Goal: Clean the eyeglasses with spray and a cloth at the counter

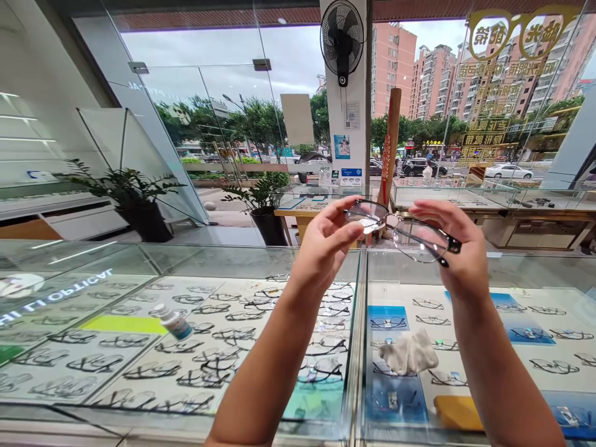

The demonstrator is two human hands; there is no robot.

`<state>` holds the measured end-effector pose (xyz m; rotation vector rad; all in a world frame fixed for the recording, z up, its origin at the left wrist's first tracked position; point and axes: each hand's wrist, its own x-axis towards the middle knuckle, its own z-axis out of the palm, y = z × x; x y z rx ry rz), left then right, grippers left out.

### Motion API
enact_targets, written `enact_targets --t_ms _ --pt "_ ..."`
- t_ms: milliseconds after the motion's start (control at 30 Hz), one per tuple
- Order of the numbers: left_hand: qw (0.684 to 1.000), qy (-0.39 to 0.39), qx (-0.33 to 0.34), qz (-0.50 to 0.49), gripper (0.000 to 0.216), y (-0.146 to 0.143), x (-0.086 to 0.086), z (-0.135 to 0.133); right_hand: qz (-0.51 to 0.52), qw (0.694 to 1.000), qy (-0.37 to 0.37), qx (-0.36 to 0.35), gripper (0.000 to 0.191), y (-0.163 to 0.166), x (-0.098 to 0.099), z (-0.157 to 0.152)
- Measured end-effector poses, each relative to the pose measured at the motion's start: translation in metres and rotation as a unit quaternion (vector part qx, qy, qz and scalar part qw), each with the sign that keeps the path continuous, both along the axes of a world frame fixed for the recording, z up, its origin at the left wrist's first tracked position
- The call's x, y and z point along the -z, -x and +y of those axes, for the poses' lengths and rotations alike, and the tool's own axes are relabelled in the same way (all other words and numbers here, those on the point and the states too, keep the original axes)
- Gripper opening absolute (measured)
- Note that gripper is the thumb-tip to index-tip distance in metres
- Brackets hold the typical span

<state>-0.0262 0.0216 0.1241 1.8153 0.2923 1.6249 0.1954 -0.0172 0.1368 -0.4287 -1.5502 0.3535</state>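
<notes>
A pair of eyeglasses (421, 241) with a thin dark metal frame is raised above the glass counter, tilted down to the right. My left hand (328, 239) pinches its left end between thumb and fingers. My right hand (465, 248) is curled around the right end, by the dark hinge and temple; its thumb is hidden. Below, a crumpled whitish cloth (410, 352) lies on the counter top. A small white bottle (173, 321) with a blue label stands on the glass to the left.
The glass display counter (361, 372) holds many eyeglasses in rows. A yellow case (459, 413) is partly behind my right forearm. Beyond are potted plants (265, 214), a wooden desk (298, 214), another showcase (535, 230), a wall fan (342, 40) and large street-facing windows.
</notes>
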Motion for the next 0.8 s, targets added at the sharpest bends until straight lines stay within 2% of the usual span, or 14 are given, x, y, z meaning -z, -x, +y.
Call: enact_targets --t_ms 67,167,267,467,600,800 --pt "0.994 0.086 0.069 0.0 0.057 -0.003 -0.002 -0.006 -0.075 0.996 -0.051 0.027 0.038 0.003 0.0 -0.004" --pt "0.968 0.204 0.146 -0.016 0.055 -0.009 -0.006 -0.015 -0.128 0.985 -0.099 0.064 0.034 0.007 0.0 -0.009" --pt "0.94 0.271 0.204 -0.029 0.05 -0.012 -0.007 -0.021 -0.148 0.975 -0.131 0.099 0.033 0.007 0.001 -0.012" --pt "0.893 0.346 0.285 -0.045 0.041 -0.015 -0.005 -0.019 -0.168 0.955 -0.197 0.145 0.042 0.005 0.002 -0.011" --pt "0.868 0.392 0.303 -0.028 0.039 -0.018 -0.003 -0.018 -0.161 0.956 -0.204 0.136 0.043 0.006 0.003 -0.012" --pt "0.847 0.42 0.326 -0.004 0.034 -0.021 0.001 -0.015 -0.148 0.957 -0.202 0.147 0.026 0.005 0.002 -0.013"
